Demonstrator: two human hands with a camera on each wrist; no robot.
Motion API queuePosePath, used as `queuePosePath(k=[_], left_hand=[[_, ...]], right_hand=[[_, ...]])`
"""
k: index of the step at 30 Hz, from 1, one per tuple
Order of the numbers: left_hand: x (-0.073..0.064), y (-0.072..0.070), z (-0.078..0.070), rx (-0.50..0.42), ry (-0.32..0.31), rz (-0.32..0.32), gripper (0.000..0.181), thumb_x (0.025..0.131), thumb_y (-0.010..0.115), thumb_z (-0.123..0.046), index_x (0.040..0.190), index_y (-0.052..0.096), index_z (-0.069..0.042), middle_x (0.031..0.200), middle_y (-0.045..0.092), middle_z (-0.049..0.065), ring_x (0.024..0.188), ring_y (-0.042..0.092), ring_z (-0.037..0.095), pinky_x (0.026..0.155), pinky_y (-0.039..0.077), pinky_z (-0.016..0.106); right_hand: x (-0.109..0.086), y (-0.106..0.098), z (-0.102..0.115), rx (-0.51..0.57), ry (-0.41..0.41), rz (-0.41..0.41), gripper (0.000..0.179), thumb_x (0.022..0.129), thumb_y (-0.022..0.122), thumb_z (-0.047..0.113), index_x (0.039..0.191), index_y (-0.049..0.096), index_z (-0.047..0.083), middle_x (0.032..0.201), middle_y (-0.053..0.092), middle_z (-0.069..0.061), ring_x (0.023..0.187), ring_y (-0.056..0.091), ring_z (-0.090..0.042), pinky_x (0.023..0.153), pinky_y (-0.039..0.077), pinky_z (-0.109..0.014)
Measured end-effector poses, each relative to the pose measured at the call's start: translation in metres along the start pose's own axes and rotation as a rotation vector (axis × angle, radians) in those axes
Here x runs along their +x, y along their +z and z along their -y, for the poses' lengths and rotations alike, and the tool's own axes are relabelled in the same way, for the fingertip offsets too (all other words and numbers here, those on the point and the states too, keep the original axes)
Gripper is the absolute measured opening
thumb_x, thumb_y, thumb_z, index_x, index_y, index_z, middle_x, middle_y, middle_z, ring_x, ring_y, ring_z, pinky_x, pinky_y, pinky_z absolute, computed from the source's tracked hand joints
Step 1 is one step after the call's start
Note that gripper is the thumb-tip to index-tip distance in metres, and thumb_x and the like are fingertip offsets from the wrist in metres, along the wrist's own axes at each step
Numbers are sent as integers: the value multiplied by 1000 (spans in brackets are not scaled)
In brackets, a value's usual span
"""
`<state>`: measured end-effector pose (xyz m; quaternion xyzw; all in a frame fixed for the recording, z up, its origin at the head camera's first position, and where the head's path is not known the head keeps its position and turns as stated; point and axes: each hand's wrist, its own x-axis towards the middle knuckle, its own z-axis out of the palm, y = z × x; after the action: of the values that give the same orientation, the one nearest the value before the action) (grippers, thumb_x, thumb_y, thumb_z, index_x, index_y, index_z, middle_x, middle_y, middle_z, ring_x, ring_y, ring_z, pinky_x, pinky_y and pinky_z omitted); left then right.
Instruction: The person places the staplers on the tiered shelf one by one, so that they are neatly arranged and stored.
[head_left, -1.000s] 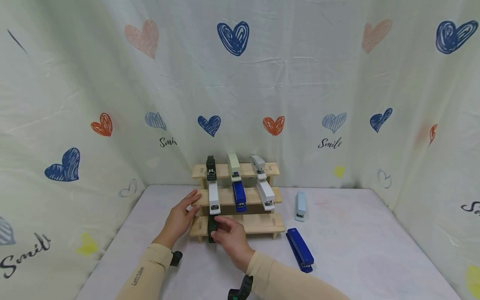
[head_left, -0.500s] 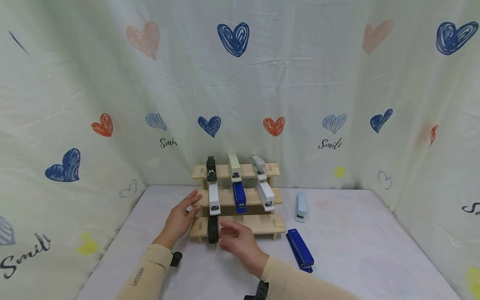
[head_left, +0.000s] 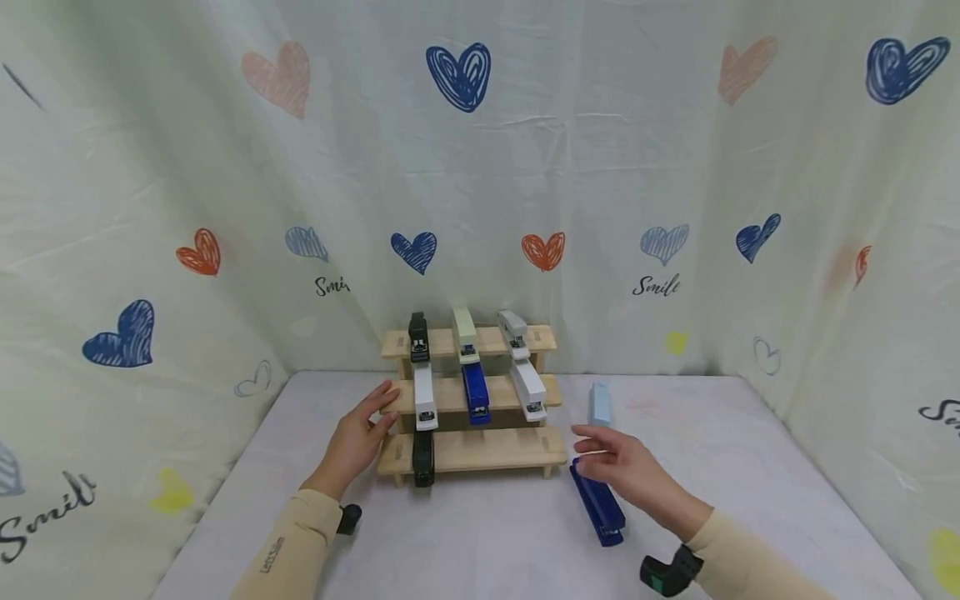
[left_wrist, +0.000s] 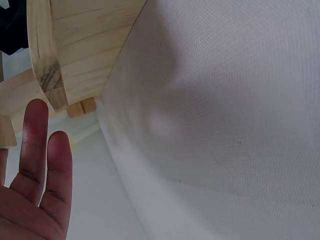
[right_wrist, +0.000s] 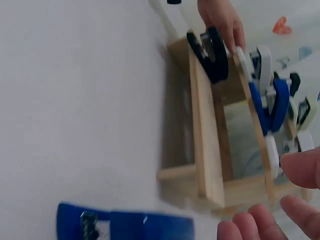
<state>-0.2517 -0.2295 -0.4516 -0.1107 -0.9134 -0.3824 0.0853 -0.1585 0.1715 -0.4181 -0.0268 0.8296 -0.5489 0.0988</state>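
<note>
A three-tier wooden rack [head_left: 510, 451] holds several staplers. My left hand [head_left: 357, 439] grips the left end of its middle tier; in the left wrist view two of its fingers [left_wrist: 59, 170] extend beside the wood. A black stapler [head_left: 423, 458] sits at the left of the bottom tier. White, blue and white staplers line the middle tier, with black, pale green and grey ones on top. My right hand [head_left: 626, 469], fingers apart and holding nothing, hovers over the far end of a dark blue stapler [head_left: 602, 510] on the table. Behind it, a light blue stapler [head_left: 599, 404] is partly hidden.
The rack stands near the back of the white-covered table [head_left: 480, 542]. A curtain [head_left: 615, 183] printed with hearts hangs behind and at both sides. Wrist-worn devices [head_left: 671, 572] sit under both forearms.
My right hand has let go of the black stapler and moved right, to above the dark blue stapler. The left hand stays at the rack's end.
</note>
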Motion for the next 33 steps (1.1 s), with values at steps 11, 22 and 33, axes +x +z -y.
queuePosePath(k=[11, 22, 33], left_hand=[[0, 2, 2, -11, -17, 5, 43, 104, 57, -20, 145, 54, -10, 159, 35, 5, 136, 43, 29, 87, 49, 42], [2, 2, 0, -6, -38, 10, 43, 103, 58, -20, 145, 53, -11, 159, 34, 1, 136, 43, 27, 88, 49, 42], [3, 3, 0, 0, -43, 13, 43, 104, 57, -20, 146, 53, -12, 160, 34, 2, 134, 45, 27, 87, 49, 42]], right_hand=[[-14, -13, -57, 26, 295, -39, 64, 90, 74, 11, 147, 47, 7, 117, 62, -16, 97, 64, -28, 77, 57, -50], [-17, -16, -59, 119, 277, 82, 62, 93, 68, 7, 149, 43, 4, 116, 57, -18, 96, 61, -29, 78, 57, -49], [-19, -15, -65, 326, 274, 87, 63, 92, 62, -5, 151, 41, 4, 138, 36, -38, 114, 52, -45, 83, 54, -53]])
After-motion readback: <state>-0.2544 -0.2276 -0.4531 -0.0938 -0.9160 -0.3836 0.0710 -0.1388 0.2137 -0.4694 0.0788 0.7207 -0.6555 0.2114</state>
